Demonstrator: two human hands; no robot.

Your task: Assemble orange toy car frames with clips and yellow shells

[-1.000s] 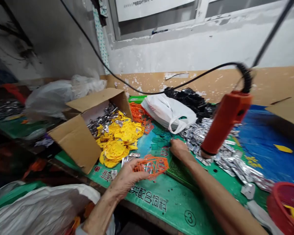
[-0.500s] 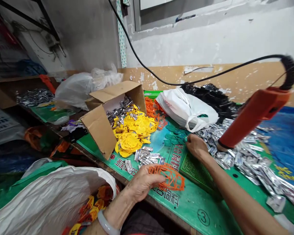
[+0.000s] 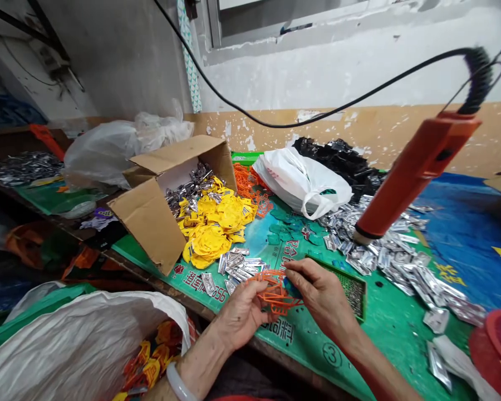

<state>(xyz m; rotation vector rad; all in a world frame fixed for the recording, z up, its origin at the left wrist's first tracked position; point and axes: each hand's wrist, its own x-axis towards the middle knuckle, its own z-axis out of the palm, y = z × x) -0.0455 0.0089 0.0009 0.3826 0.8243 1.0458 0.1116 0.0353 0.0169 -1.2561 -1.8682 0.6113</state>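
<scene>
My left hand point(image 3: 242, 312) is closed on the edge of an orange openwork plastic piece point(image 3: 279, 303), held just above the table's front edge. My right hand point(image 3: 323, 295) is at the same piece, its thumb and fingers pinched on a small teal plastic disc point(image 3: 291, 288), partly hidden by the fingers. Beyond the hands lie loose teal discs point(image 3: 280, 225) and small silver packets point(image 3: 240, 266). Close to my right hand sits a green tray point(image 3: 364, 303) with many tiny metal parts, possibly screws.
An orange power screwdriver point(image 3: 413, 178) hangs on a cable at right, over a heap of silver packets point(image 3: 384, 253). A cardboard box point(image 3: 150, 225) spills yellow pieces point(image 3: 217, 223). A white sack point(image 3: 83, 340) stands at left, a red basket point(image 3: 490, 351) at right.
My right hand has come back from the teal discs to the orange piece, bringing a teal disc. My left hand still holds the orange piece, now tilted. The view has shifted right.
</scene>
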